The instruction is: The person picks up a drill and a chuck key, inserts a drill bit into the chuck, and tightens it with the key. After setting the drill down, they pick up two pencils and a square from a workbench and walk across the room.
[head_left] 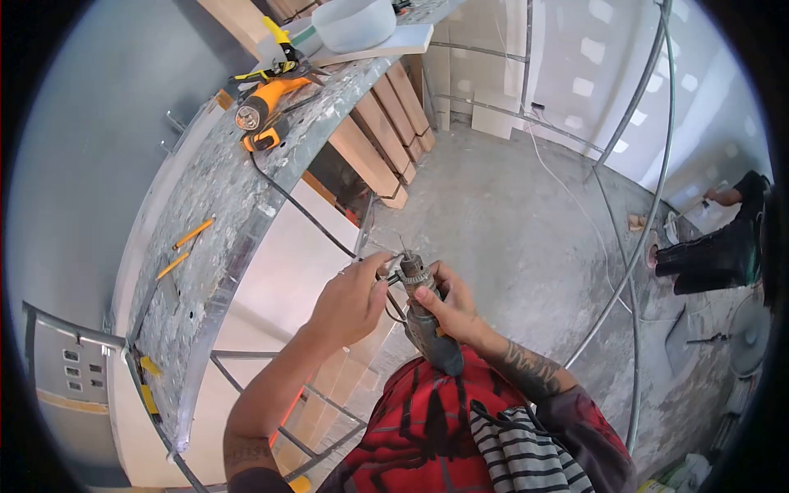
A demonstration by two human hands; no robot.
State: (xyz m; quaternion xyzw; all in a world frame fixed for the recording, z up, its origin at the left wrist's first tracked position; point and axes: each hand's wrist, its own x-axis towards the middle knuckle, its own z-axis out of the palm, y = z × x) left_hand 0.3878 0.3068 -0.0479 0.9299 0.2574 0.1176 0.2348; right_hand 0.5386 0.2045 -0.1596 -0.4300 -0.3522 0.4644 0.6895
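A worn grey power drill point(427, 329) points away from me, its rear end against my red checked shirt. My right hand point(456, 308) is wrapped round its front part, just behind the chuck, thumb on top. A thin drill bit point(403, 245) sticks out of the toothed metal chuck point(413, 267). My left hand point(352, 300) is closed beside the chuck, its fingers pinching a small dark chuck key point(394, 280) set against the chuck's side. Part of the key is hidden by the fingers. A dark cord hangs in a loop below the left fingers.
On the paint-spattered scaffold plank point(205, 255) to my left lie an orange power tool point(267, 103), pliers point(283, 45) and two yellow pencils point(193, 233). Metal scaffold poles point(637, 263) cross at right. Wooden boards point(370, 156) stand below the plank. Another person point(715, 238) works at far right.
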